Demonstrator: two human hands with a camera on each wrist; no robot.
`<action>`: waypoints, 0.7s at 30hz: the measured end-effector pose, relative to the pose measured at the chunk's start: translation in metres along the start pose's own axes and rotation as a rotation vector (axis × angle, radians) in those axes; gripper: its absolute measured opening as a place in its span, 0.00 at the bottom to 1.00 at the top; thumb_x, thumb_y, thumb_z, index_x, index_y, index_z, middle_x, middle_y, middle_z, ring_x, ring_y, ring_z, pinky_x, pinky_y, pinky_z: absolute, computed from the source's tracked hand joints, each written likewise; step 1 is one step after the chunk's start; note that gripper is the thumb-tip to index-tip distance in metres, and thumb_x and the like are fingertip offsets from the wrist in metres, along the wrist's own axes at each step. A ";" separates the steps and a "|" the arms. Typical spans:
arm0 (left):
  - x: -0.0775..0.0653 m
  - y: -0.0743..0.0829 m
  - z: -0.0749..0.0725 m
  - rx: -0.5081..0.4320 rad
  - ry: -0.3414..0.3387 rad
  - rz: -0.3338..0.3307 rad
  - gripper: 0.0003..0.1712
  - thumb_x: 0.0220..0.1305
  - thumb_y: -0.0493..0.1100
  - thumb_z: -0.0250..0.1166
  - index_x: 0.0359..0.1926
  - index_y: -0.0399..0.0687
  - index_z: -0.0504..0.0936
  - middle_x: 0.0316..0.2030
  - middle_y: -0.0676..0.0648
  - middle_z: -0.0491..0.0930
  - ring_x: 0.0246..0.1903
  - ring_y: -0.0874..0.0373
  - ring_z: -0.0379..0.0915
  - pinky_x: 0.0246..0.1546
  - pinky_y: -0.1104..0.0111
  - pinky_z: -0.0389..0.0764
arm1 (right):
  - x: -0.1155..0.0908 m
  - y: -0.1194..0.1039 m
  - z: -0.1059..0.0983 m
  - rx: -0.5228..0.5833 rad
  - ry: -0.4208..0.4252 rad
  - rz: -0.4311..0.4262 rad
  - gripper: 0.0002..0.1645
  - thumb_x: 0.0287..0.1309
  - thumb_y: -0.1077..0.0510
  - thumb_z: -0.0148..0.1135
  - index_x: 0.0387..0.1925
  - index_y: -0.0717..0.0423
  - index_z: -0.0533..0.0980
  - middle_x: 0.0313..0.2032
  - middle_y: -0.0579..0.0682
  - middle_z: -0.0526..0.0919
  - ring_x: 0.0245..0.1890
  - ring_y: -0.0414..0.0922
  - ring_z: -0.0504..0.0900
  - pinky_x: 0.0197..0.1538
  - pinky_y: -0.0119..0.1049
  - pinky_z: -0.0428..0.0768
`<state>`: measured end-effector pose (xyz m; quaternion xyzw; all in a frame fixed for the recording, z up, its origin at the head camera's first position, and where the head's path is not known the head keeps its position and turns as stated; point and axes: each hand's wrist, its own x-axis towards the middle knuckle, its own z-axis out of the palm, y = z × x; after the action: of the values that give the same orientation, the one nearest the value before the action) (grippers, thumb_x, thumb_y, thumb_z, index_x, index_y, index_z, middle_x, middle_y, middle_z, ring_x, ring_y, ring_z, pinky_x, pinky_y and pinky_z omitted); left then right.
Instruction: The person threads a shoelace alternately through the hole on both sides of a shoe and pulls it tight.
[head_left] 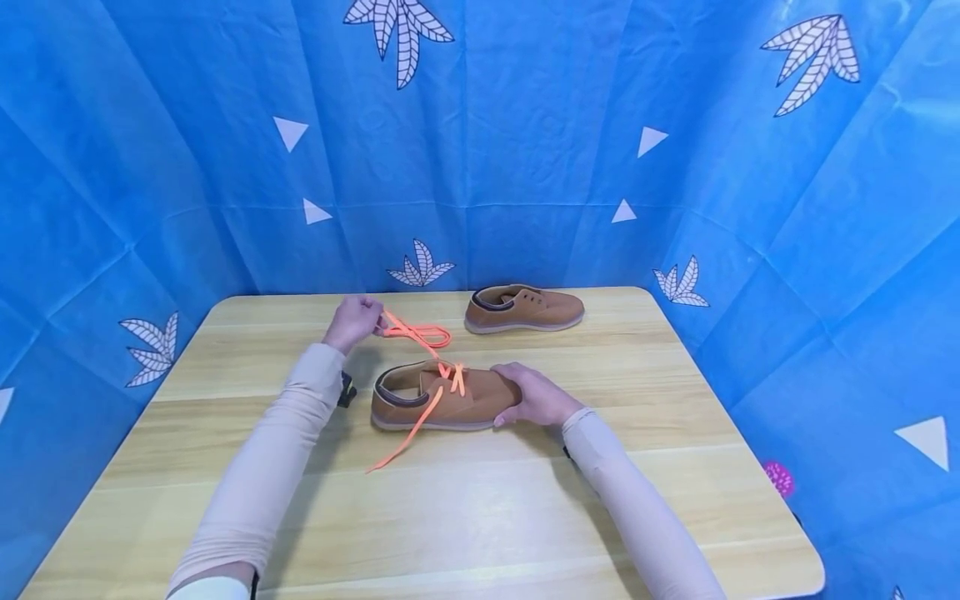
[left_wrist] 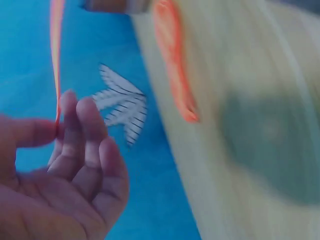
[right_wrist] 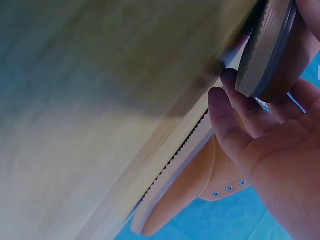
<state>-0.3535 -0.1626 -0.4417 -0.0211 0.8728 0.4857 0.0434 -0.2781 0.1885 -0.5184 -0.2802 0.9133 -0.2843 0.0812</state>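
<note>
A brown shoe [head_left: 483,404] stands on the table, its toe to the right and an orange shoelace [head_left: 426,421] threaded through its front eyelets. One lace end trails over the near side onto the tabletop. My left hand [head_left: 355,323], behind and left of the shoe, pinches the other end; the left wrist view has this lace [left_wrist: 55,60] running up taut from between thumb and index finger. At the toe, my right hand [head_left: 538,396] grips the shoe from the front. The right wrist view shows its fingers [right_wrist: 227,115] around the toe and sole [right_wrist: 262,47].
Farther back stands a second brown shoe [head_left: 528,310], with bare eyelets and its toe also to the right. A folded orange lace [head_left: 441,337] lies left of it. Blue patterned cloth [head_left: 480,150] hangs behind and beside the wooden table [head_left: 480,533].
</note>
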 end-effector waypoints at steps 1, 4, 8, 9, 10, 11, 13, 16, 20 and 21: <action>0.002 -0.006 0.000 0.033 -0.023 -0.007 0.22 0.80 0.42 0.47 0.59 0.27 0.75 0.36 0.44 0.84 0.33 0.57 0.82 0.54 0.57 0.84 | 0.000 0.000 0.000 -0.003 -0.001 -0.004 0.56 0.45 0.45 0.84 0.73 0.56 0.67 0.69 0.56 0.76 0.71 0.54 0.73 0.76 0.50 0.69; 0.006 -0.019 0.001 0.193 -0.096 -0.021 0.21 0.79 0.43 0.50 0.55 0.29 0.79 0.39 0.40 0.85 0.35 0.55 0.81 0.52 0.56 0.83 | 0.001 0.000 0.000 -0.008 -0.002 -0.009 0.56 0.45 0.46 0.84 0.73 0.55 0.67 0.68 0.55 0.76 0.70 0.54 0.74 0.75 0.50 0.70; 0.004 -0.028 0.006 0.404 -0.171 -0.017 0.19 0.77 0.47 0.53 0.47 0.35 0.81 0.39 0.39 0.87 0.38 0.51 0.81 0.43 0.60 0.80 | 0.000 0.000 0.000 -0.009 -0.006 -0.003 0.57 0.44 0.46 0.84 0.73 0.54 0.67 0.68 0.55 0.77 0.69 0.53 0.75 0.75 0.50 0.70; 0.003 -0.029 0.008 0.442 -0.183 -0.007 0.18 0.77 0.47 0.54 0.47 0.36 0.80 0.39 0.40 0.86 0.37 0.52 0.80 0.43 0.61 0.79 | 0.000 0.000 0.001 -0.008 -0.008 -0.002 0.57 0.44 0.45 0.85 0.73 0.54 0.67 0.67 0.55 0.77 0.69 0.53 0.75 0.75 0.50 0.70; 0.002 -0.028 0.008 0.463 -0.195 0.006 0.17 0.77 0.47 0.54 0.47 0.36 0.80 0.39 0.40 0.86 0.38 0.52 0.80 0.43 0.60 0.79 | 0.000 0.000 0.001 -0.007 -0.009 -0.003 0.57 0.43 0.45 0.85 0.73 0.54 0.67 0.67 0.55 0.77 0.69 0.53 0.75 0.75 0.50 0.70; 0.001 -0.027 0.010 0.475 -0.200 0.030 0.17 0.77 0.47 0.55 0.49 0.36 0.80 0.41 0.39 0.86 0.39 0.51 0.81 0.43 0.59 0.80 | 0.001 0.000 0.001 -0.006 -0.011 -0.006 0.58 0.43 0.45 0.85 0.73 0.54 0.67 0.67 0.55 0.77 0.69 0.54 0.75 0.75 0.50 0.70; -0.002 -0.021 0.013 0.479 -0.212 0.105 0.18 0.77 0.46 0.56 0.52 0.35 0.80 0.45 0.37 0.85 0.44 0.48 0.82 0.48 0.56 0.82 | 0.001 0.000 0.001 -0.005 -0.013 -0.011 0.58 0.44 0.45 0.84 0.73 0.54 0.67 0.67 0.55 0.77 0.69 0.54 0.75 0.75 0.50 0.70; -0.006 -0.006 0.019 0.442 -0.230 0.261 0.18 0.78 0.44 0.56 0.56 0.35 0.80 0.52 0.36 0.83 0.52 0.44 0.80 0.55 0.52 0.81 | 0.001 0.001 0.001 -0.009 -0.013 -0.006 0.57 0.44 0.45 0.85 0.73 0.55 0.67 0.68 0.55 0.77 0.69 0.53 0.75 0.75 0.50 0.70; -0.015 0.014 0.029 0.366 -0.334 0.428 0.17 0.80 0.44 0.55 0.59 0.42 0.82 0.60 0.38 0.81 0.60 0.41 0.76 0.63 0.46 0.77 | 0.002 0.001 0.000 -0.007 -0.007 -0.003 0.57 0.43 0.46 0.85 0.73 0.54 0.68 0.68 0.55 0.77 0.70 0.53 0.75 0.75 0.50 0.70; -0.017 0.017 0.031 0.350 -0.372 0.446 0.17 0.80 0.45 0.55 0.60 0.44 0.82 0.62 0.39 0.81 0.62 0.41 0.76 0.65 0.46 0.76 | 0.002 0.001 0.000 -0.003 -0.007 -0.006 0.56 0.44 0.46 0.85 0.73 0.54 0.68 0.68 0.55 0.77 0.70 0.54 0.75 0.75 0.50 0.70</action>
<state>-0.3362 -0.1274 -0.4420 0.2670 0.9033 0.3214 0.0974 -0.2807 0.1879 -0.5189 -0.2843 0.9125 -0.2820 0.0833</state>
